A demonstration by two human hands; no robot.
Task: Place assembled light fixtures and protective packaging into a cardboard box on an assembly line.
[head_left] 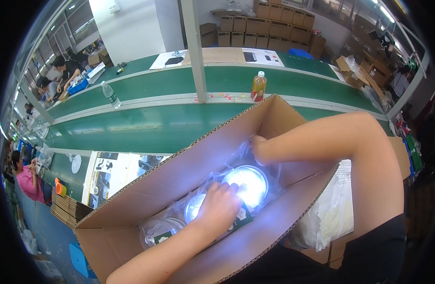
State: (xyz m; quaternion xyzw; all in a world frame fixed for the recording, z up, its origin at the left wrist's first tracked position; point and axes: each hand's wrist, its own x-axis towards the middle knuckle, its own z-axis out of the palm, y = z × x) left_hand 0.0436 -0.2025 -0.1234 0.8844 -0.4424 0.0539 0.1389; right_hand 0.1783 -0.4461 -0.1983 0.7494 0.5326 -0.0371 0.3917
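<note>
Both my arms reach into a long open cardboard box [175,177]. Inside it lie several round, clear, lid-like pieces in thin plastic; one disc [250,185] glows bright white, and another [194,208] beside it is partly lit. My left hand [221,204] rests between these discs with its fingers curled down; whatever it grips is hidden under it. A dark green printed card [242,218] shows beside that hand. Toward the box's far end, my right hand [260,149] is closed on clear plastic film [240,154]. A duller round piece [168,228] lies at the left.
Behind the box runs a green workbench [146,125] with a metal post [195,52], a water bottle [110,94] and a drink bottle [258,87]. Flattened cardboard [68,208] is stacked at left, near a person in pink [29,182]. White wrapping [324,213] lies at right.
</note>
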